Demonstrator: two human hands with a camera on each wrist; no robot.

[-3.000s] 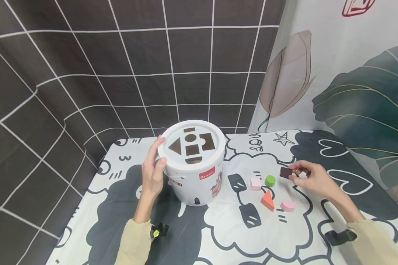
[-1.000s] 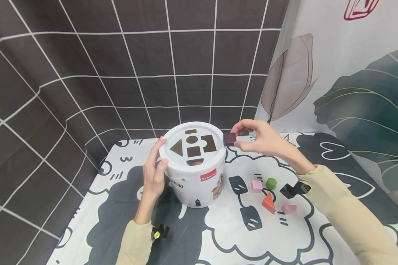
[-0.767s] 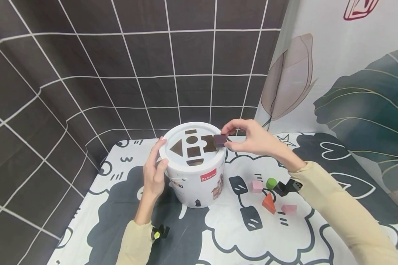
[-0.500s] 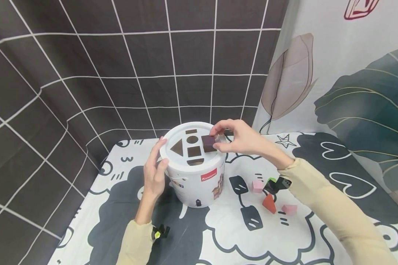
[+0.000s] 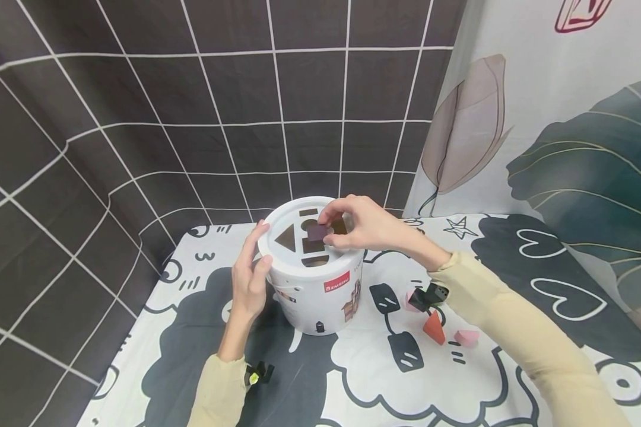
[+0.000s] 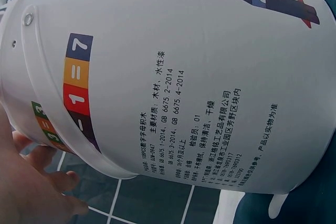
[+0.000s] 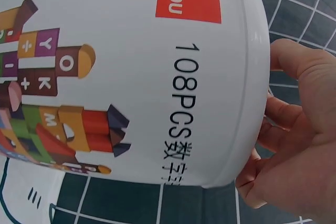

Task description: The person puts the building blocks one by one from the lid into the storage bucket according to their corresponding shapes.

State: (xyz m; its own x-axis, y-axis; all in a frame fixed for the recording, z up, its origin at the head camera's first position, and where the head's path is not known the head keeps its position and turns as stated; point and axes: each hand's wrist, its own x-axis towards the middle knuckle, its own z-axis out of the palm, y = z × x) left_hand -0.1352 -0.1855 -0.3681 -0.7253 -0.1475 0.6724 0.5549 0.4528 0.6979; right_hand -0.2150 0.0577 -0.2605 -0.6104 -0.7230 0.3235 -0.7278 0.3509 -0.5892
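A white bucket (image 5: 314,302) stands upright, its lid (image 5: 279,252) cut with several shaped holes. Over the middle of the lid, beside the round and square holes, my right hand (image 5: 365,224) pinches a dark purple block (image 5: 316,232) between thumb and fingers. Whether the block touches the lid I cannot tell. My left hand (image 5: 249,279) rests against the bucket's left side, fingers and thumb at the rim. The left wrist view shows the left hand (image 6: 37,182) beside the printed bucket wall (image 6: 199,77). In the right wrist view, the right hand (image 7: 299,129) is at the lid edge; the block is hidden there.
On the patterned cloth (image 5: 384,385) right of the bucket lie an orange triangular block (image 5: 434,328), a pink block (image 5: 466,338) and another pink block (image 5: 409,301) partly behind the right wrist's camera (image 5: 429,296). A dark gridded curtain (image 5: 310,148) hangs behind.
My right hand has picked the dark block's way from the right side of the cloth to above the lid's middle, moving left. The green cylinder is now hidden. My left hand stays at the bucket.
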